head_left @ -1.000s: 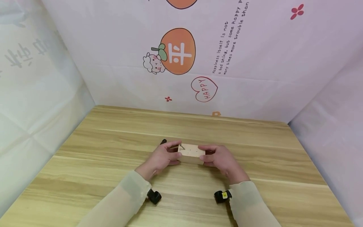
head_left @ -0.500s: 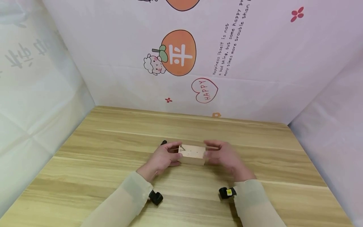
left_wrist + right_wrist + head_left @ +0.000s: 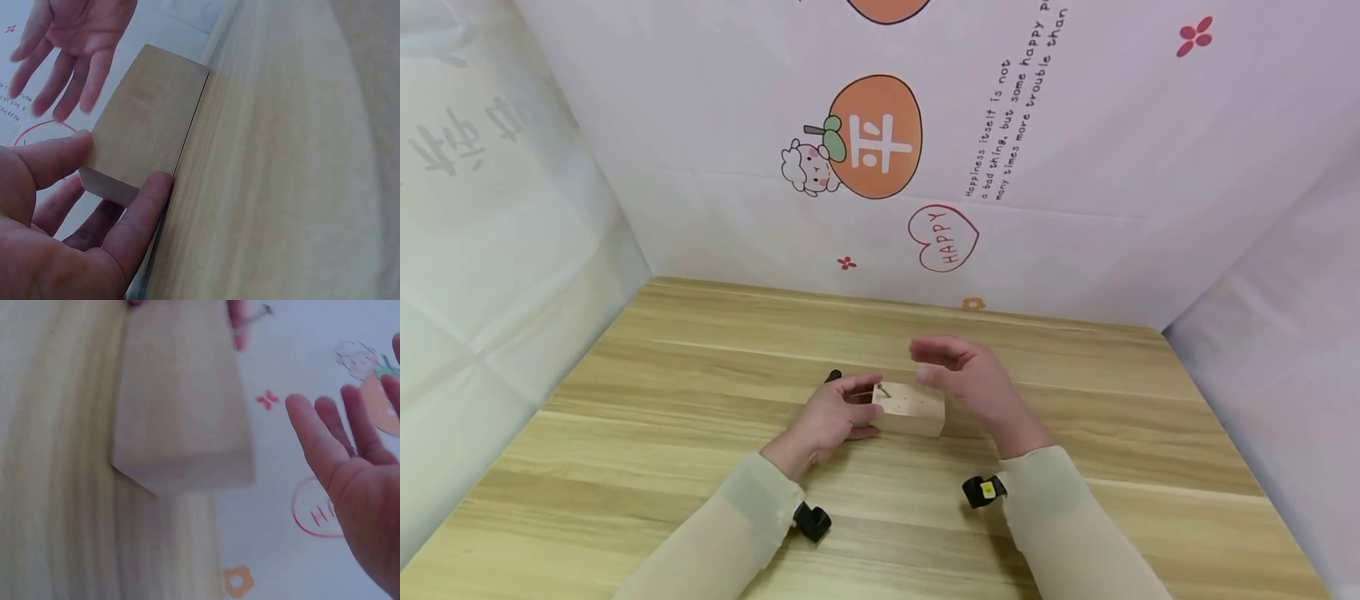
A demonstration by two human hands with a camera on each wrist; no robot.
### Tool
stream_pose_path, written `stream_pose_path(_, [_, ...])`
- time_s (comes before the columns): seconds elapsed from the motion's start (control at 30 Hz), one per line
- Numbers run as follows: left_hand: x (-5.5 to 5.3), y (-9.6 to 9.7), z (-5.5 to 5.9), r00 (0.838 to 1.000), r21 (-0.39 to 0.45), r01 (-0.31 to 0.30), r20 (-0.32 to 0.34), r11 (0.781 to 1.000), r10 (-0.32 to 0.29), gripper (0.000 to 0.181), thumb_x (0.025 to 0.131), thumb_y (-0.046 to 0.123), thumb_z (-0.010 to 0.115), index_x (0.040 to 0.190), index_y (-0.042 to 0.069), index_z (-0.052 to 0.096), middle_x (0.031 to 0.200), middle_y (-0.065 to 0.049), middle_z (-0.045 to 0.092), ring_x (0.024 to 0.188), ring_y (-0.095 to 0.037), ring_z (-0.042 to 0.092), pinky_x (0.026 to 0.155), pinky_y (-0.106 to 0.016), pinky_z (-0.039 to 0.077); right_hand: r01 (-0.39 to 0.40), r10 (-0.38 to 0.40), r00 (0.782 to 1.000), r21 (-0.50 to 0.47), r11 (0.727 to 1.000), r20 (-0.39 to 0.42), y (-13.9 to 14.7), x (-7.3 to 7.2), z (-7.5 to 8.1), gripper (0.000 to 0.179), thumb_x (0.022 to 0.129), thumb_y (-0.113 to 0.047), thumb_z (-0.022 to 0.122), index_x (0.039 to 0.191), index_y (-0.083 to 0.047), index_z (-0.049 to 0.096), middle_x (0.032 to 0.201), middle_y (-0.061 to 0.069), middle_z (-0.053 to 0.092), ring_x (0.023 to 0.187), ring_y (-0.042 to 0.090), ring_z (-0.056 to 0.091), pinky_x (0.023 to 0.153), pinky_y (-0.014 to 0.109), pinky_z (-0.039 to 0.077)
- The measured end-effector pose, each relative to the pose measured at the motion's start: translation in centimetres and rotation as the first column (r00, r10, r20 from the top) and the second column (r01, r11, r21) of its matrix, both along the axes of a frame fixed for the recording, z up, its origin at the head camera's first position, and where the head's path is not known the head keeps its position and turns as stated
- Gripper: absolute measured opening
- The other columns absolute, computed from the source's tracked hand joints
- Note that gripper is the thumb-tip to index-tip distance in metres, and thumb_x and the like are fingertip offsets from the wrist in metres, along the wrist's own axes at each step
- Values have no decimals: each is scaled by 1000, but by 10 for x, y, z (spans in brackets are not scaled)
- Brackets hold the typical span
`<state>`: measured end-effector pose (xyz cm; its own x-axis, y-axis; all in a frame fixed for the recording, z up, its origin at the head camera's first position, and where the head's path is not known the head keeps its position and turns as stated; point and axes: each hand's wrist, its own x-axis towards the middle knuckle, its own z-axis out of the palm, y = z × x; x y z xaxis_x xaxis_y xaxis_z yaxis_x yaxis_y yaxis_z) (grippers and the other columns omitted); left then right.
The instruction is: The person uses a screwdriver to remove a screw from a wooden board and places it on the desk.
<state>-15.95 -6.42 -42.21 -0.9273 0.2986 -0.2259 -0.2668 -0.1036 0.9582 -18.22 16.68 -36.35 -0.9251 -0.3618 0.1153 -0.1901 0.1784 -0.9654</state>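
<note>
A pale wooden block lies on the table with a few small holes in its top. From the top near its left end a screw sticks up at a slant; its threaded shaft also shows in the right wrist view. My left hand grips the block's left end between thumb and fingers. My right hand hovers above and behind the block's right end, apart from it, holding nothing. In the right wrist view its thumb and fingers are spread beside the block.
Just behind my left hand the end of a black object pokes out, mostly hidden. The wood-grain table meets a printed white cloth wall at the back. Black wrist cameras sit at both cuffs.
My right hand has let go of the block's right end, drawn off to the right, then risen up and back over it. The left hand and block have stayed put.
</note>
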Motion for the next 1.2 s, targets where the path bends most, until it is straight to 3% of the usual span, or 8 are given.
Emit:
stream_pose_path(0.3, [-1,0,-2,1000,6,-1,12,1000,1,56,91,-2,71,143,6,54,140,-18,50,113,-27,59,86,-44,57,-111,110,994,41,993,21,-22,0,-11,34,91,-5,73,124,-10,71,127,9,65,121,20,57,103,47,43])
stream_pose_path(0.73, [0,0,-1,1000,11,-5,-7,1000,5,55,92,-2,69,144,5,53,135,-17,54,105,-24,61,85,-46,57,-135,135,991,80,988,13,-34,-3,-19,30,90,-5,75,119,-9,73,123,1,64,115,29,61,93,44,53])
stream_pose_path(0.97, [0,-2,-3,1000,10,4,-9,1000,-4,54,93,0,69,144,4,52,134,-16,56,109,-26,62,85,-44,57,-163,175,982,141,976,-74,-40,-4,-21,25,90,-2,73,113,-11,76,117,0,66,111,21,61,93,42,52])
stream_pose_path(1.2, [0,-3,-3,1000,15,18,-17,1000,-18,53,93,3,70,143,4,53,133,-16,57,108,-26,63,86,-45,57,-110,133,986,210,971,-97,-43,-2,-21,27,87,-2,75,110,-16,78,114,-6,66,106,17,62,88,38,55])
